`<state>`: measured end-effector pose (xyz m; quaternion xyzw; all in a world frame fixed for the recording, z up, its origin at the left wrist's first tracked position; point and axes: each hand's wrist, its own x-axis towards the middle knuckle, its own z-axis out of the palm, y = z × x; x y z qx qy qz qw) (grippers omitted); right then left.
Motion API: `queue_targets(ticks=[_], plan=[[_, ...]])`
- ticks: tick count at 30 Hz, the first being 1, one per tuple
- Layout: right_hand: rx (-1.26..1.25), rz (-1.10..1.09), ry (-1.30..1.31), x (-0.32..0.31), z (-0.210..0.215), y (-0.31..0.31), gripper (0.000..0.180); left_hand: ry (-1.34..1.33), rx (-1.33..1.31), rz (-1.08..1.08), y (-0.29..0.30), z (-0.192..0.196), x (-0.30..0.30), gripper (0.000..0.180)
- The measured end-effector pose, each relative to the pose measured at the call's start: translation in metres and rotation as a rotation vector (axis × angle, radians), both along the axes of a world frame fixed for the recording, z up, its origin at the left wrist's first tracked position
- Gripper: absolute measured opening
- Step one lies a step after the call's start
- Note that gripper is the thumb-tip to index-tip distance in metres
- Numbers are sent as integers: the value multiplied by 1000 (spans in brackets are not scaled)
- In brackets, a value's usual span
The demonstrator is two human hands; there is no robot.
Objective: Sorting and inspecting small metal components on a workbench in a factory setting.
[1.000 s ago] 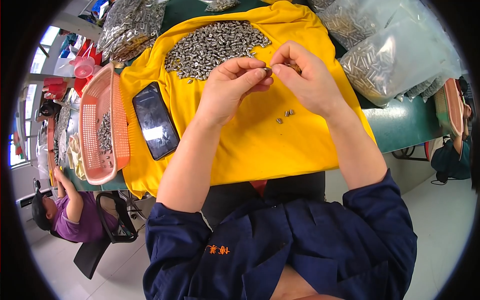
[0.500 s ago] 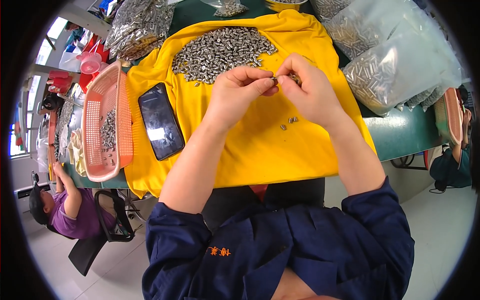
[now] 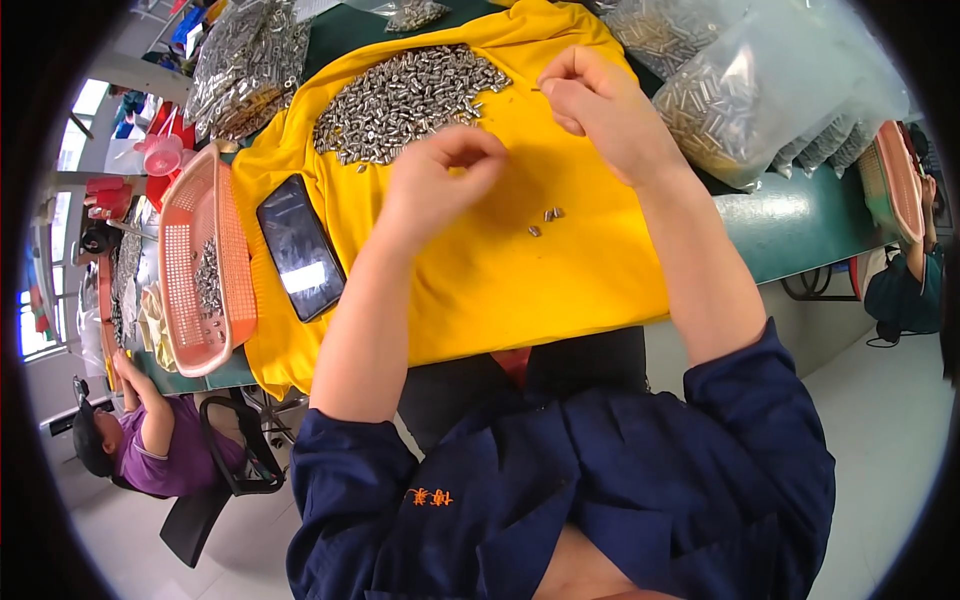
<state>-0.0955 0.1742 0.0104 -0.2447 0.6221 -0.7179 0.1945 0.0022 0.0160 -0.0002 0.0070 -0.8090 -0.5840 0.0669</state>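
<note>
My left hand [image 3: 440,180] hovers over the yellow cloth [image 3: 480,280], just below a pile of small metal cylinders [image 3: 400,100]. Its fingers curl in toward the thumb, and whatever lies between them is hidden. Farther right and higher, my right hand [image 3: 605,110] is closed in a pinch. A thin dark tip sticks out from between its thumb and index finger, too small to name. The two hands are apart. Several loose metal cylinders [image 3: 552,214] lie on the cloth below and between them.
To the left are a black phone [image 3: 300,250] and a pink plastic basket [image 3: 240,290] with metal pieces inside. Bags of metal parts [image 3: 710,110] stand at the right, another bagged heap [image 3: 245,70] at far left. A seated person [image 3: 170,445] works at the left.
My hands, which met fingertip to fingertip, have separated. The right has moved up and away; the left has moved slightly left toward the pile. The whole view has shifted a little.
</note>
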Motion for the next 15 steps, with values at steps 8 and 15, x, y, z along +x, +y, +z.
queue_targets(ticks=[8,15], plan=[[107,-144,297,5,3,0,12,217,-529,-276,19,17,5,17],[82,-218,357,8,7,-1,11,-77,-1013,-89,-24,21,-70,19]])
